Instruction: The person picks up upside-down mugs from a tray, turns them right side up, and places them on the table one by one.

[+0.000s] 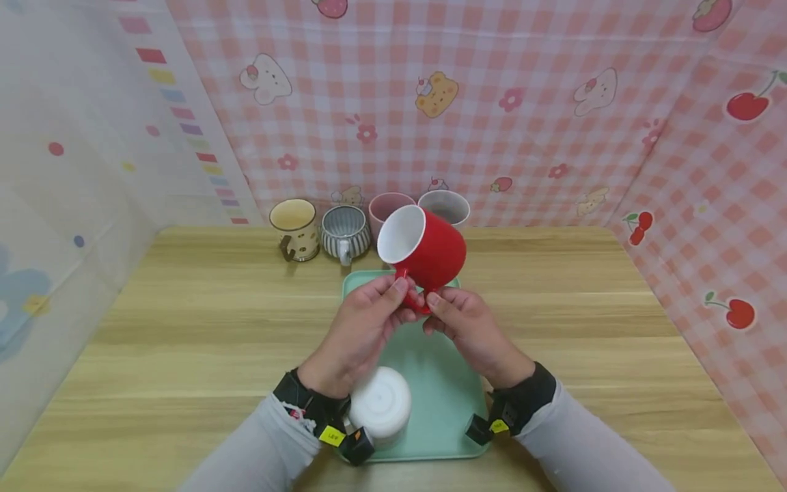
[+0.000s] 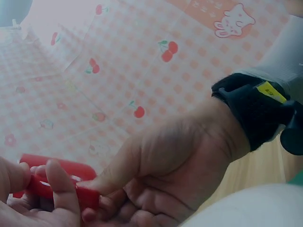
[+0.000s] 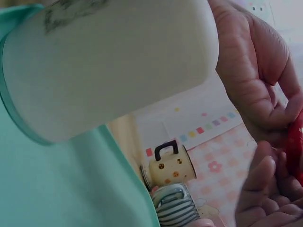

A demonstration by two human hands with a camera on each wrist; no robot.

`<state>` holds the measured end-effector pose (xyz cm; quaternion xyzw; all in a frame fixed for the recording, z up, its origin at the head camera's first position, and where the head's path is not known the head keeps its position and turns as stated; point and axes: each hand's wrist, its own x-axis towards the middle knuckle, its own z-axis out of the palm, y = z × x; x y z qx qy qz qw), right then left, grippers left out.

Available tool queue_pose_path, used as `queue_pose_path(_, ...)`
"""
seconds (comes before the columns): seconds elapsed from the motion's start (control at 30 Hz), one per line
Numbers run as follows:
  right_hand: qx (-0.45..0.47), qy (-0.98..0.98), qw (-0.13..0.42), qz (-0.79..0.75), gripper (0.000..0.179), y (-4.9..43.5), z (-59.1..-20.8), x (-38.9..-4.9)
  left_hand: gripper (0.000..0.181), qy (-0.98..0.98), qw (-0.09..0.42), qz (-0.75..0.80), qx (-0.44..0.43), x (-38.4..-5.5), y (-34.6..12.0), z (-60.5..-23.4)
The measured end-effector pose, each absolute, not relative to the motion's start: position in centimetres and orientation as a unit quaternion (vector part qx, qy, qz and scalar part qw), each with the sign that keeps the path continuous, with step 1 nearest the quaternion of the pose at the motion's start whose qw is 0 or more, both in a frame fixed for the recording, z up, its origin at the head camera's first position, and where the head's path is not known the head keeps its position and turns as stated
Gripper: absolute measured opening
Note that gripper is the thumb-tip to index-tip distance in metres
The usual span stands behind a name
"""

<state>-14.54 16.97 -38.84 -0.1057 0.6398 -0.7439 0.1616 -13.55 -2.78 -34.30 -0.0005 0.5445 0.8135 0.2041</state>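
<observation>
Above the tray, both hands hold a red mug (image 1: 443,253) by its handle, its white inside facing up and to the left. My left hand (image 1: 363,328) pinches one end of the handle between thumb and fingers. On the handle's other end, my right hand (image 1: 473,331) has its thumb and fingers closed. The left wrist view shows part of the red handle (image 2: 87,196) among the fingers of both hands. Under the left wrist, a white mug (image 1: 381,400) stands upside down on the mint green tray (image 1: 443,403); it fills much of the right wrist view.
Along the back of the wooden table (image 1: 584,328) stand a cream mug with a dark handle (image 1: 301,236), a grey striped cup (image 1: 346,236), a pink cup (image 1: 381,205) and a pale cup (image 1: 451,208). The last two are partly behind the red mug. Patterned cloth walls (image 1: 510,137) surround the table.
</observation>
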Motion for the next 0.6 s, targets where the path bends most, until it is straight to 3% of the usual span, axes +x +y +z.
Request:
queue_pose_path(0.13, -0.094, 0.667, 0.182, -0.717, 0.014, 16.79, -39.23, -14.63, 0.025, 0.549, 0.209, 0.809, -0.009, -13.56, -2.74, -34.50)
queue_pose_path(0.4, -0.084, 0.703, 0.208, -0.674, 0.033, 16.73, -39.29, -14.78, 0.024, 0.550, 0.208, 0.809, -0.021, -13.46, -2.67, -34.63)
queue_pose_path(0.6, -0.089, 0.745, 0.228, -0.621, 0.032, 17.10, -39.09, -15.08, 0.023, 0.558, 0.217, 0.800, -0.036, -13.48, -2.80, -34.75)
